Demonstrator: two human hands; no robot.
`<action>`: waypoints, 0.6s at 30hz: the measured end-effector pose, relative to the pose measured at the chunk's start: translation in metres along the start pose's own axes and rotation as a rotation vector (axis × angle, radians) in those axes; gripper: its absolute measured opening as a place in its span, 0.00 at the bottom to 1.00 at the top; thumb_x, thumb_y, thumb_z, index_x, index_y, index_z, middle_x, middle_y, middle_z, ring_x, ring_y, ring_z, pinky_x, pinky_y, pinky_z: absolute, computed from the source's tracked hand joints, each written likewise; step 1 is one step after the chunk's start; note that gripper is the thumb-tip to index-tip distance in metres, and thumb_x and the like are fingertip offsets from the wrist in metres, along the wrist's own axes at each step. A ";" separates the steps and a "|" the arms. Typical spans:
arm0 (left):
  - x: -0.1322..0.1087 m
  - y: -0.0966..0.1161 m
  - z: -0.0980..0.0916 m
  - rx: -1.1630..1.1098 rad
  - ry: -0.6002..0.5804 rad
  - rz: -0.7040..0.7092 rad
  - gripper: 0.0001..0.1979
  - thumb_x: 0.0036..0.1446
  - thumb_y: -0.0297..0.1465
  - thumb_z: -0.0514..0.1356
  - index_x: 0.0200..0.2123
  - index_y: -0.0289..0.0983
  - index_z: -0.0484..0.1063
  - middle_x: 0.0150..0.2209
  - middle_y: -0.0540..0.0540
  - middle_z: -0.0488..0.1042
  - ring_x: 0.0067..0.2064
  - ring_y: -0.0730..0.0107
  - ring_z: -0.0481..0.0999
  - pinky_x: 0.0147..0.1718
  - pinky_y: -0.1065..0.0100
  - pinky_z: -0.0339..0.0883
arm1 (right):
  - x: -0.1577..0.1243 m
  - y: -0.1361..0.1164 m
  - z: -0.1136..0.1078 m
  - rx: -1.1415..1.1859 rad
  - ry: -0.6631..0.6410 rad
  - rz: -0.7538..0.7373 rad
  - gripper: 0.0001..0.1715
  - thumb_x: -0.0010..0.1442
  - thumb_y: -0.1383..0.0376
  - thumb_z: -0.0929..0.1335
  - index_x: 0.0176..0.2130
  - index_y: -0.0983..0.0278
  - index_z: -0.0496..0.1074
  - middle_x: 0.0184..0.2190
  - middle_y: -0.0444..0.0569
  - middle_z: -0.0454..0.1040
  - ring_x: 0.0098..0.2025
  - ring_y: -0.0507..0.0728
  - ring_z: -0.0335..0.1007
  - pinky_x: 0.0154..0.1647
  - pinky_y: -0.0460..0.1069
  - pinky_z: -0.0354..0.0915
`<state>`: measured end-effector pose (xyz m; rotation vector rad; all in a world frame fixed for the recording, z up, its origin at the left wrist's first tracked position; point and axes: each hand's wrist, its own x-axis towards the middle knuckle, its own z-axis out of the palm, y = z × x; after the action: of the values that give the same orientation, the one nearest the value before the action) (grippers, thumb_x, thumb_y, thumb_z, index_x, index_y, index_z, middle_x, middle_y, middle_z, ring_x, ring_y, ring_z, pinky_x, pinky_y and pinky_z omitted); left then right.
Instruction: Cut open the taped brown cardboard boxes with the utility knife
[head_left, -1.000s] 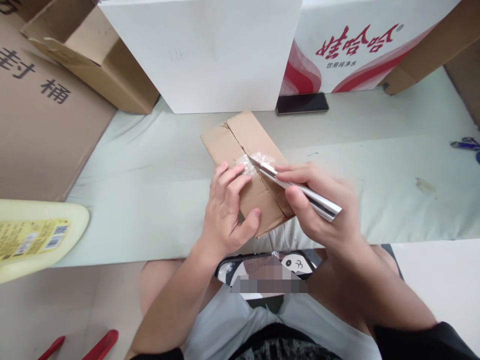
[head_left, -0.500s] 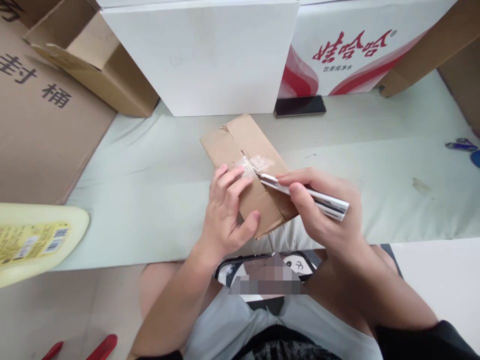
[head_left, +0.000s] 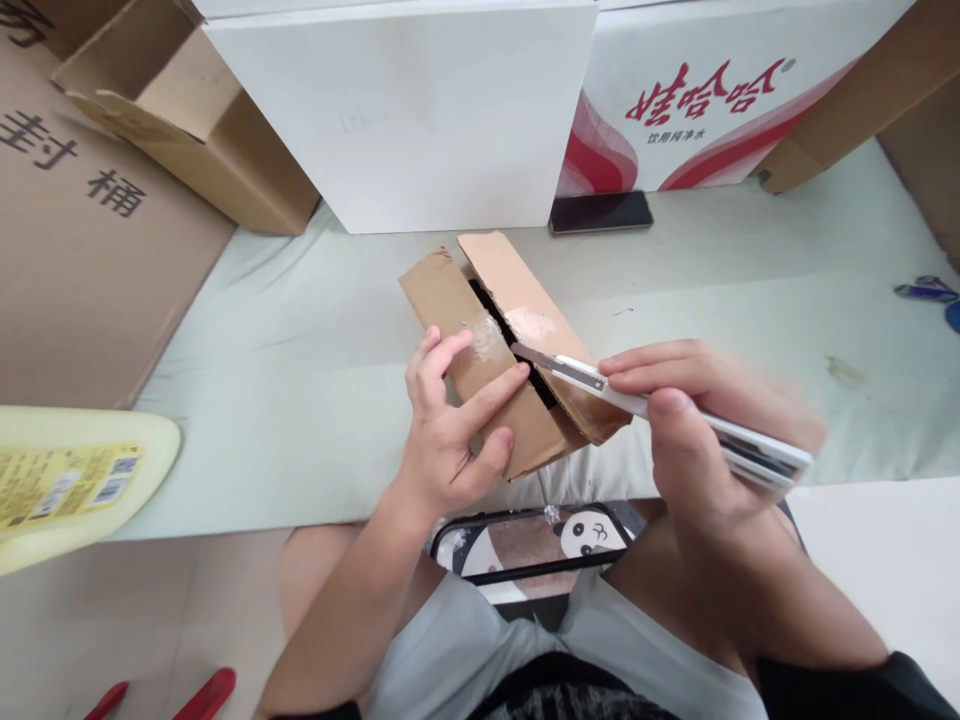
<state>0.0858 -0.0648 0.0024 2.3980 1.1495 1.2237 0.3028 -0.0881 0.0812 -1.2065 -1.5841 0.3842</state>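
A small brown cardboard box (head_left: 540, 320) lies tilted on the pale green cover, its top parted along the middle seam. Through the dark gap between the two flaps, the inside cannot be made out. My left hand (head_left: 457, 425) rests on the left flap with fingers spread, the index fingertip at the gap's edge. In my right hand (head_left: 712, 430) is a white utility knife (head_left: 637, 400) with its blade out. The blade's tip reaches the gap, against the right flap. Torn clear tape (head_left: 487, 338) clings to the flaps.
White cartons (head_left: 420, 120) stand behind, with a black phone (head_left: 601, 212) before them. Larger brown cartons (head_left: 82, 260) are at left, near a yellow bottle (head_left: 82, 480). Blue scissors (head_left: 930, 292) lie far right. A panda-patterned case (head_left: 525, 545) sits between the legs.
The box's right flap has lifted and the seam has widened into a dark gap. My right hand has drawn back right with the knife, and more blade shows. My left index finger has straightened.
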 end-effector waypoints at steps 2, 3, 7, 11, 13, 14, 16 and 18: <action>0.000 0.000 0.000 0.002 -0.008 -0.007 0.24 0.68 0.37 0.53 0.65 0.49 0.70 0.68 0.39 0.54 0.74 0.38 0.48 0.66 0.34 0.61 | -0.001 0.002 -0.001 -0.006 0.006 0.013 0.14 0.69 0.59 0.67 0.34 0.57 0.79 0.35 0.50 0.83 0.38 0.60 0.81 0.39 0.57 0.77; -0.001 0.000 0.000 0.005 -0.011 -0.008 0.24 0.68 0.37 0.53 0.65 0.49 0.71 0.68 0.38 0.54 0.74 0.38 0.48 0.66 0.35 0.61 | -0.002 0.004 -0.001 -0.007 0.013 0.022 0.15 0.69 0.58 0.67 0.34 0.57 0.79 0.35 0.51 0.83 0.39 0.61 0.81 0.39 0.58 0.77; -0.001 0.001 -0.001 0.012 -0.009 -0.013 0.23 0.68 0.37 0.52 0.63 0.47 0.73 0.68 0.38 0.53 0.74 0.40 0.47 0.66 0.34 0.60 | -0.003 0.016 0.001 0.068 0.126 0.034 0.17 0.68 0.56 0.65 0.33 0.58 0.79 0.32 0.51 0.81 0.37 0.63 0.80 0.38 0.60 0.77; 0.001 0.002 -0.001 0.030 -0.008 0.005 0.23 0.68 0.35 0.51 0.62 0.47 0.74 0.68 0.38 0.52 0.74 0.40 0.47 0.69 0.30 0.51 | 0.005 0.035 0.009 0.206 0.270 0.052 0.17 0.69 0.58 0.63 0.33 0.59 0.75 0.32 0.52 0.78 0.33 0.61 0.77 0.28 0.57 0.73; 0.002 0.004 -0.002 0.057 0.002 0.029 0.23 0.68 0.34 0.50 0.60 0.48 0.76 0.68 0.39 0.52 0.74 0.40 0.49 0.71 0.29 0.47 | 0.013 0.044 0.012 0.203 0.314 0.075 0.17 0.69 0.61 0.60 0.32 0.59 0.73 0.32 0.51 0.76 0.36 0.61 0.78 0.33 0.58 0.74; 0.003 0.004 -0.003 0.068 0.002 0.040 0.23 0.67 0.34 0.50 0.60 0.49 0.76 0.68 0.40 0.52 0.73 0.40 0.51 0.71 0.28 0.45 | 0.016 0.048 0.012 0.201 0.376 0.057 0.16 0.68 0.63 0.60 0.32 0.59 0.71 0.31 0.50 0.75 0.38 0.61 0.78 0.39 0.59 0.75; 0.005 0.005 -0.005 0.075 -0.017 0.059 0.23 0.67 0.32 0.49 0.59 0.49 0.76 0.68 0.40 0.52 0.72 0.41 0.54 0.72 0.28 0.44 | 0.021 0.055 0.011 0.192 0.526 -0.024 0.11 0.65 0.68 0.62 0.32 0.58 0.69 0.30 0.47 0.73 0.39 0.59 0.79 0.47 0.59 0.74; 0.007 0.005 -0.008 0.065 -0.032 0.075 0.22 0.67 0.32 0.48 0.57 0.49 0.75 0.67 0.40 0.53 0.71 0.44 0.56 0.72 0.29 0.43 | 0.021 0.062 0.008 0.088 0.542 -0.068 0.09 0.66 0.69 0.64 0.35 0.58 0.70 0.29 0.44 0.71 0.32 0.54 0.76 0.39 0.53 0.72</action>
<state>0.0850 -0.0638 0.0140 2.5206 1.1161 1.1829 0.3284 -0.0404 0.0431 -1.0719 -1.1224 0.0684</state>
